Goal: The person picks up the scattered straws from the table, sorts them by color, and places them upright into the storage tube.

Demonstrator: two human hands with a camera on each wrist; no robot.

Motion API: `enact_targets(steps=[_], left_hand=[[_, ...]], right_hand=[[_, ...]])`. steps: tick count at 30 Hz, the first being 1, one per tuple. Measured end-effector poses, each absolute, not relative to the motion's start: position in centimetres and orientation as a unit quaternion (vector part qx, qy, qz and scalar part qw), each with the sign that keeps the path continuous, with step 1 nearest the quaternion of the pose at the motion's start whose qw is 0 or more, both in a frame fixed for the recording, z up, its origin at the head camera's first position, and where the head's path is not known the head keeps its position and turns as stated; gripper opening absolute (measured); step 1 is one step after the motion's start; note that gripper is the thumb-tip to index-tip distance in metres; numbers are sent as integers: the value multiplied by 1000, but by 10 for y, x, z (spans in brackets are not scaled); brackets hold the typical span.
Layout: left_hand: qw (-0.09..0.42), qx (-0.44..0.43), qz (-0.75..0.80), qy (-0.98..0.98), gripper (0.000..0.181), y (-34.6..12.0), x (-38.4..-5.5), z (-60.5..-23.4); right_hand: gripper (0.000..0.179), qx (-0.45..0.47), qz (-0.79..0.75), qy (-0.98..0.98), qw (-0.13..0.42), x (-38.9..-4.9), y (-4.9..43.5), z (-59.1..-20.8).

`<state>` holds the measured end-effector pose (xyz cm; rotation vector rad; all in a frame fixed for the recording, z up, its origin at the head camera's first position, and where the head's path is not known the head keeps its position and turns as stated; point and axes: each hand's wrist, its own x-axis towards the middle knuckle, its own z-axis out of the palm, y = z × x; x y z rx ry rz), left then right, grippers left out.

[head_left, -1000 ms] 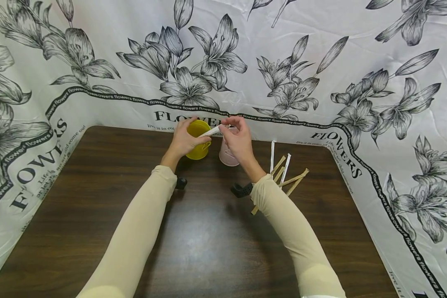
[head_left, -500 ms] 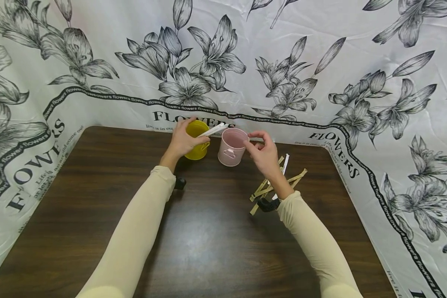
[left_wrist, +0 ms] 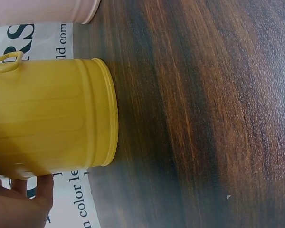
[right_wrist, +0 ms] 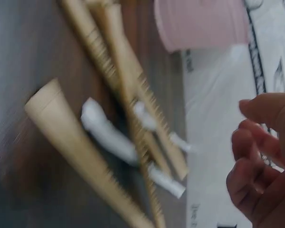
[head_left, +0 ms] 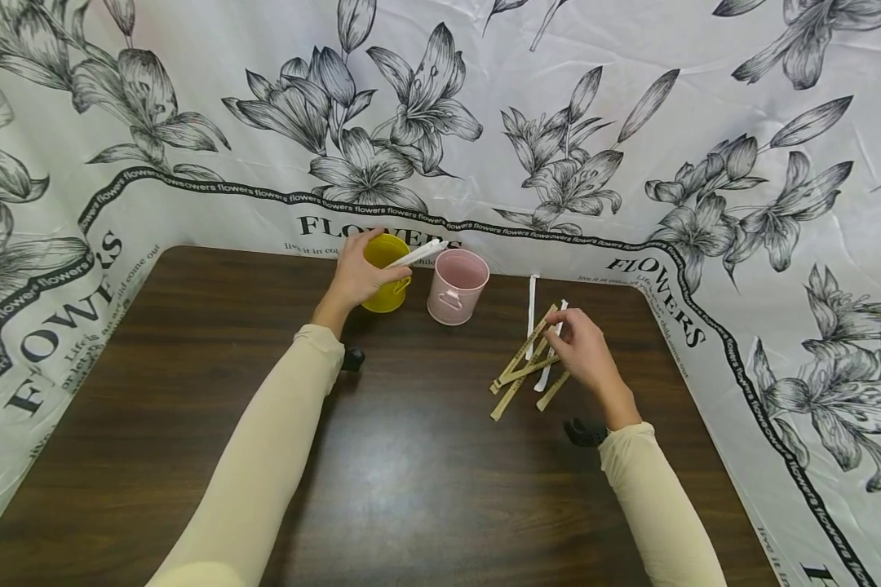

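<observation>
Your head camera faces forward and down over the table [head_left: 411,489]. Your left-wrist camera views the yellow bucket [left_wrist: 52,114] side-on, close; your right-wrist camera closely faces the brown packets [right_wrist: 88,159]. Both wrist views share the pink bucket [left_wrist: 42,9].

Your left hand [head_left: 354,281] grips a plain yellow bucket [head_left: 385,297], white sticks [head_left: 420,253] by its thumb, a pale pink bucket [head_left: 455,285] just beside; near your right hand [head_left: 586,349] lie dark-printed tan sticks [head_left: 512,364] and more white sticks; under both, streaky dark-brown wood [head_left: 411,465], beyond, white cloth [head_left: 477,73] with black flowers and lettering
</observation>
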<state>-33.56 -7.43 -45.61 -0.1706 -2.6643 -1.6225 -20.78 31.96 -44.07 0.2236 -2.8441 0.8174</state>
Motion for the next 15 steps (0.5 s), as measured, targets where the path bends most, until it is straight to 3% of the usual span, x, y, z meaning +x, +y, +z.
enact_targets(steps=[9,15], left_hand=[[7,-53,-521,-852,96,-75,-336,-456],[9,-53,-525,-850,96,-75,-336,-457]], right_hand=[[21,14,230,-973,27,-204,345,-468],[24,-42,219,-975,15,-212,343,-480]])
